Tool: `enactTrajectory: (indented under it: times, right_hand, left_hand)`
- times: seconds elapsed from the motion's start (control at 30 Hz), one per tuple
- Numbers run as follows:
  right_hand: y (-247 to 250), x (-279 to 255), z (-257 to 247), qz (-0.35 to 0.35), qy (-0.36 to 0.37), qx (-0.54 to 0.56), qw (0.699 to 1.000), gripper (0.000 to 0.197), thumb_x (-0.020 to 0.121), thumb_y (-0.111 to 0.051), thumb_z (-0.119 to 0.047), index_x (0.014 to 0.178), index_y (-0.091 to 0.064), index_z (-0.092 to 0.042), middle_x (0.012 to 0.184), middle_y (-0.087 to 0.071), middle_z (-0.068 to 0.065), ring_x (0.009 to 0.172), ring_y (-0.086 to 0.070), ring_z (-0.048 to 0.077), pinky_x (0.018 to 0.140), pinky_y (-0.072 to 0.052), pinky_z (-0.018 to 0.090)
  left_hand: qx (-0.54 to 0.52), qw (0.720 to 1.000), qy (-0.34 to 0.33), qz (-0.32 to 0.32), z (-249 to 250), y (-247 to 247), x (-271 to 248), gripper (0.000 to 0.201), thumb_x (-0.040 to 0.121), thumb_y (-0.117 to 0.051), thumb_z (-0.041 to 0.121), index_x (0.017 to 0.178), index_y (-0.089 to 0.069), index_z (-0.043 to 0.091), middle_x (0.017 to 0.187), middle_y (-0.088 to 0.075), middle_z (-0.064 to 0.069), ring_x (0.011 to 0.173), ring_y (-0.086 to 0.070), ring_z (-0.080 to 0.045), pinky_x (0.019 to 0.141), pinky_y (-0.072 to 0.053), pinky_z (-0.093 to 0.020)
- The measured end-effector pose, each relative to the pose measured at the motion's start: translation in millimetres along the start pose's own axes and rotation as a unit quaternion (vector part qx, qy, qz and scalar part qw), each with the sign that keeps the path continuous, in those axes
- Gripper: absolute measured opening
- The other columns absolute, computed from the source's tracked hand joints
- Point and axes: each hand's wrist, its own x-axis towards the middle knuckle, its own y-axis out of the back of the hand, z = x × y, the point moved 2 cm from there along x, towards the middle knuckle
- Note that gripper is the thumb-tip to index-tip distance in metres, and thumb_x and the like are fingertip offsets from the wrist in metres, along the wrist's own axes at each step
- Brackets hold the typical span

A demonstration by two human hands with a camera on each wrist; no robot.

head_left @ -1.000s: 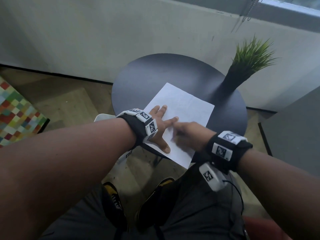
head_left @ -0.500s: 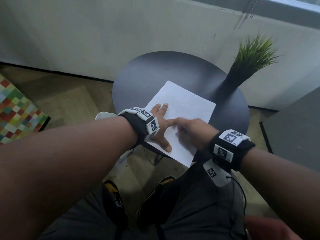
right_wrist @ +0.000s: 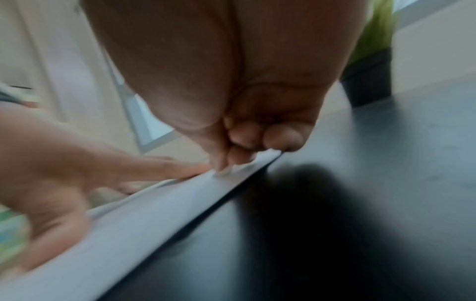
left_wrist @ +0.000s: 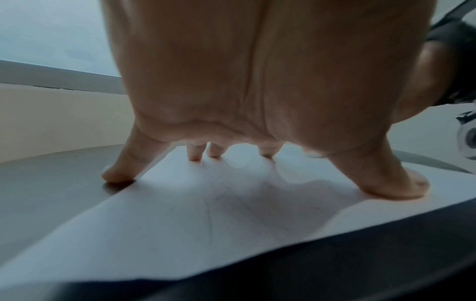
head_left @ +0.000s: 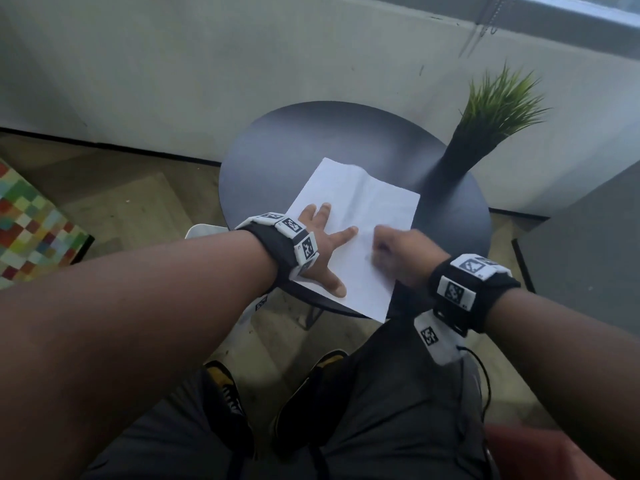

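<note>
A creased white sheet of paper (head_left: 367, 206) lies on a round dark table (head_left: 294, 140) under both hands, its near corner overhanging. The left hand (head_left: 320, 244) presses it flat, fingers straight and spread. The right hand (head_left: 398, 256), just beside, curls thumb and forefinger onto the sheet's edge — pinching or pressing, I cannot tell. If the left hand eases, the sheet may skid and crease crooked.

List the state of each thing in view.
paper: creased, lying flat on the table, near corner hanging past its edge.
left hand: fingers spread straight, pressing the paper down.
right hand: fingers curled, tips on the paper by its right edge; blurred, grip unclear.
table: round, dark, bearing paper and plant.
plant: upright in its dark pot by the table's far right rim.
</note>
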Motion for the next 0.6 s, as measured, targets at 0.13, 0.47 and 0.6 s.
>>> enactTrajectory:
  times: [0.13, 0.47, 0.6]
  right_hand:
    - [-0.3, 14.8, 18.2, 0.041, -0.099, 0.05, 0.993, 0.014, 0.091, -0.055, -0.032, 0.089, -0.051, -0.019, 0.088, -0.061, 0.008, 0.077, -0.058, 0.025, 0.067, -0.047, 0.034]
    - [-8.0, -24.3, -20.4, -0.091, 0.095, -0.033, 0.991, 0.012, 0.091, -0.053, -0.032, 0.093, -0.054, -0.02, 0.086, -0.064, 0.003, 0.076, -0.057, 0.023, 0.069, -0.051, 0.033]
    - [4.0, -23.4, -0.6, -0.078, 0.062, -0.027, 0.995, 0.008, 0.09, -0.057, -0.029, 0.089, -0.053, -0.021, 0.079, -0.061, -0.002, 0.073, -0.055, 0.019, 0.063, -0.047, 0.028]
  left_hand:
    - [-0.006, 1.0, 0.013, -0.004, 4.3, -0.9, 4.5, 0.124, 0.065, -0.067, 0.084, 0.155, 0.01, 0.048, 0.163, 0.03, -0.008, 0.151, 0.016, -0.04, 0.115, -0.013, -0.068]
    - [0.028, 0.999, -0.023, 0.029, 7.7, -10.4, 12.1, 0.134, 0.059, -0.059, 0.092, 0.159, 0.006, 0.03, 0.167, 0.019, 0.005, 0.154, 0.013, -0.029, 0.109, -0.018, -0.075]
    - [0.027, 0.999, -0.02, 0.022, 10.9, -7.7, 12.5, 0.132, 0.058, -0.062, 0.091, 0.157, 0.006, 0.037, 0.167, 0.019, 0.005, 0.153, 0.013, -0.031, 0.106, -0.02, -0.076]
